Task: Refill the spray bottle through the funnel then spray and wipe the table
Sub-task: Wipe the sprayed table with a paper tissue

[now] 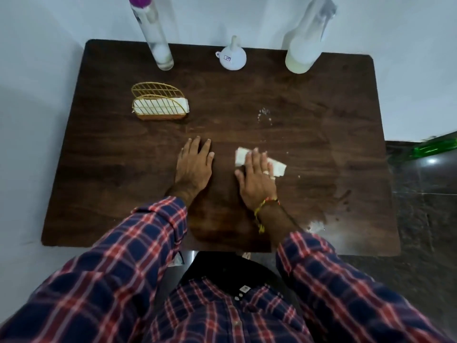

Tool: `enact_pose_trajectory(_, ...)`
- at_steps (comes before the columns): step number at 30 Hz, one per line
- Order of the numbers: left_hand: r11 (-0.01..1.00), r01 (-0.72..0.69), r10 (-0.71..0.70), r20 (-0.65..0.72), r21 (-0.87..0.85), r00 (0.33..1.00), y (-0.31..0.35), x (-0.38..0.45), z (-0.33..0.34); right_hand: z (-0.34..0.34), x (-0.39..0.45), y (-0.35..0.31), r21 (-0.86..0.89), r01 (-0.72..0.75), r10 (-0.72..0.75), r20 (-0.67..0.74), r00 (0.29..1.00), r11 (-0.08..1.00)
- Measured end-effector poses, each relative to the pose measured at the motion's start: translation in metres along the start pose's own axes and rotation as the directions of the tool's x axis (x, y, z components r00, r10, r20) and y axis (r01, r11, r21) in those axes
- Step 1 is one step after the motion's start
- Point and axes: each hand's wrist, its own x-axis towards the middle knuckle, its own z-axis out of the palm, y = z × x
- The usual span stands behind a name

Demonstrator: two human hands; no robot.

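The right hand (256,177) lay flat, fingers straight, pressing a white tissue (278,168) on the tabletop (123,169). The left hand (195,164) rested flat and empty beside it. Best to push firmly toward the droplets (264,115) (well apart from the tissue). The spray bottle (303,49) stood at the back.

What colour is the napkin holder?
Gold wire napkin holder, white napkins inside; seen in the head view.

— Where's the spray bottle (305,43)?
— Far right, upright, milky liquid low inside.
— And the funnel (233,56)?
— White, mouth down, spout up, far centre of the dark wooden table (123,184).
— The tissue (257,162)?
— White, flat, near centre, droplets (265,114) just beyond it.
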Motion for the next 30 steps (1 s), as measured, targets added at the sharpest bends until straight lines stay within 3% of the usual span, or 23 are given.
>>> enact_pose_trajectory(2,1.0,-0.028,0.029,-0.024,0.004,0.999,-0.001,0.02,-0.002,-0.013,0.042,-0.007,0.027,-0.091,0.092,-0.02,0.996,0.995)
enact_pose_trajectory(7,0.996,-0.047,0.034,-0.164,-0.073,0.986,0.004,0.043,0.0,-0.012,0.04,-0.022,-0.027,0.174,-0.172,0.037,0.984,0.984)
enact_pose_trajectory(8,0.994,-0.042,0.022,-0.192,-0.102,0.981,0.005,0.044,0.003,-0.008,0.029,-0.014,-0.023,0.142,-0.142,0.004,0.99,0.99)
enact_pose_trajectory(10,0.991,-0.048,0.018,-0.235,-0.124,0.972,0.005,0.046,0.013,-0.004,0.029,0.004,0.027,-0.06,0.062,-0.075,0.995,0.998)
enact_pose_trajectory(13,0.991,-0.082,0.049,-0.291,-0.102,0.956,0.008,0.046,0.023,-0.025,0.079,0.021,0.168,-0.367,0.387,-0.106,0.916,0.915)
enact_pose_trajectory(15,0.989,-0.086,0.047,-0.297,-0.12,0.954,0.007,0.047,0.024,-0.047,0.129,0.018,0.241,-0.411,0.442,-0.09,0.893,0.879)
enact_pose_trajectory(19,0.99,-0.102,0.068,-0.314,-0.096,0.947,0.008,0.047,0.024,-0.051,0.176,-0.01,0.133,-0.256,0.271,-0.103,0.957,0.957)
enact_pose_trajectory(21,0.991,-0.1,0.067,-0.31,-0.09,0.948,0.009,0.046,0.025,-0.041,0.149,-0.025,0.059,-0.106,0.112,-0.1,0.989,0.993)
enact_pose_trajectory(24,0.991,-0.095,0.06,-0.317,-0.095,0.947,0.009,0.045,0.023,-0.029,0.09,-0.017,0.083,0.096,-0.092,-0.05,0.995,0.992)
enact_pose_trajectory(27,0.992,-0.092,0.06,-0.314,-0.088,0.948,0.008,0.044,0.023,-0.031,0.083,0.022,0.05,0.141,-0.138,-0.056,0.989,0.989)
enact_pose_trajectory(30,0.992,-0.094,0.062,-0.314,-0.086,0.947,0.008,0.043,0.023,-0.047,0.133,0.04,-0.032,0.098,-0.1,-0.081,0.992,0.995)
